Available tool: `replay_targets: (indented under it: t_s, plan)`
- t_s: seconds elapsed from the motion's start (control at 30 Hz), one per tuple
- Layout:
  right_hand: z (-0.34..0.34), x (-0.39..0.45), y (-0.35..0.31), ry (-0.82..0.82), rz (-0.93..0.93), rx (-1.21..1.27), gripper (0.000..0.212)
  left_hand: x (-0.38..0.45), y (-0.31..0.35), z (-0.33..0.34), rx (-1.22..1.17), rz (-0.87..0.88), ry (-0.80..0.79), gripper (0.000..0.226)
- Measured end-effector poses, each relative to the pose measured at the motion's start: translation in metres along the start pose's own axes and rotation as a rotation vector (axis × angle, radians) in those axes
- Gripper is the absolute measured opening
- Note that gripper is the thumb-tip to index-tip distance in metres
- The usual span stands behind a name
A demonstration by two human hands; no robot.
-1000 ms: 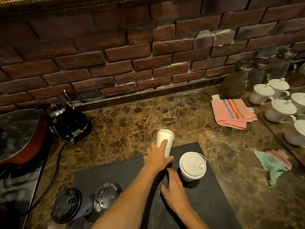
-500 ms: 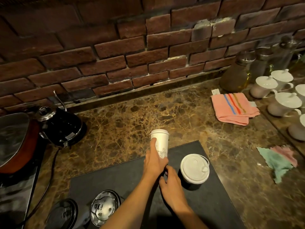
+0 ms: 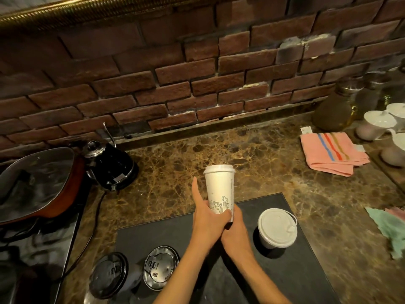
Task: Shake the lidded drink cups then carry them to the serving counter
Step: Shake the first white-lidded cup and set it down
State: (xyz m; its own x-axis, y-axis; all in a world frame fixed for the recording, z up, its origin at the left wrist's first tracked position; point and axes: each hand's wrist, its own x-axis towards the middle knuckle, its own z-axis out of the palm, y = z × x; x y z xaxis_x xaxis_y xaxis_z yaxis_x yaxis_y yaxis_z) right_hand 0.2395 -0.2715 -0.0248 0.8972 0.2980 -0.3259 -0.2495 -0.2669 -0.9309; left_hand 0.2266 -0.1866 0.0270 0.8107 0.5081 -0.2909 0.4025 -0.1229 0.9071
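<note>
A tall white paper cup [image 3: 219, 185] with a white lid and a line drawing near its base is held upright above the black mat [image 3: 306, 270]. My left hand [image 3: 206, 218] wraps its lower part, index finger pointing up along the cup's left side. My right hand [image 3: 237, 229] grips the base from the right and below, touching my left hand. A second, shorter white cup [image 3: 277, 227] with a white sip lid stands on the mat just right of my hands.
Two dark lidded tumblers [image 3: 108, 275] [image 3: 161, 267] stand at the mat's near left. A black kettle [image 3: 109, 165] and a lidded pan [image 3: 37, 178] sit left. A pink striped towel [image 3: 333, 152], green cloth [image 3: 392, 229] and white teapots [image 3: 377, 125] lie right, below the brick wall.
The tall cup has come up off the mat. My left hand slid lower on it and my right hand moved in to grip its base.
</note>
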Motion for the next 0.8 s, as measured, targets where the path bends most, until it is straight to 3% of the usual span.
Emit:
replay_targets:
  t_s: [0.17, 0.3, 0.47, 0.63, 0.8]
  plan:
    - [-0.002, -0.01, -0.009, -0.051, -0.076, 0.031, 0.084, -0.02, 0.011, -0.009, -0.026, 0.019, 0.014, 0.123]
    - [-0.01, -0.023, -0.02, -0.019, -0.119, 0.024, 0.071, -0.038, 0.016, -0.013, -0.005, 0.057, 0.021, 0.125]
    - [-0.024, -0.045, -0.032, -0.088, -0.183, 0.019, 0.075, -0.048, 0.036, -0.043, -0.109, 0.161, 0.013, 0.126]
    - [-0.033, -0.066, -0.048, -0.161, -0.29, -0.067, 0.081, -0.057, 0.076, -0.085, 0.05, 0.345, 0.013, 0.091]
    - [-0.041, -0.077, -0.063, -0.194, -0.458, -0.266, 0.088, -0.061, 0.1, -0.108, 0.202, 0.424, -0.038, 0.052]
